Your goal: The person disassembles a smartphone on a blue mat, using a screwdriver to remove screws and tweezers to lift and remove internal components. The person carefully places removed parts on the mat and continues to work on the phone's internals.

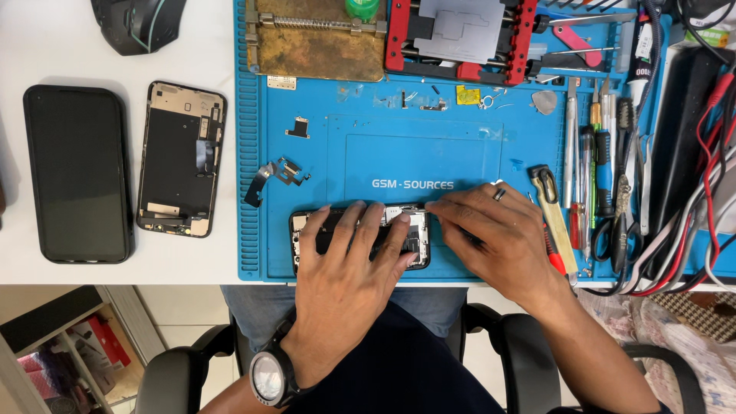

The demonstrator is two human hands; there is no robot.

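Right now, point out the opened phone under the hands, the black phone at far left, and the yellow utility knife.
opened phone [416, 234], head view, exposed right end.
black phone [78, 175], head view, screen middle.
yellow utility knife [553, 211], head view, yellow handle.

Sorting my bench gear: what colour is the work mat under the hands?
Blue, seen in the head view: the rubber work mat with ribbed edge.

White table [61, 46], blue work mat [322, 115], black phone [79, 174], opened phone shell [181, 159], dark mouse [138, 23]
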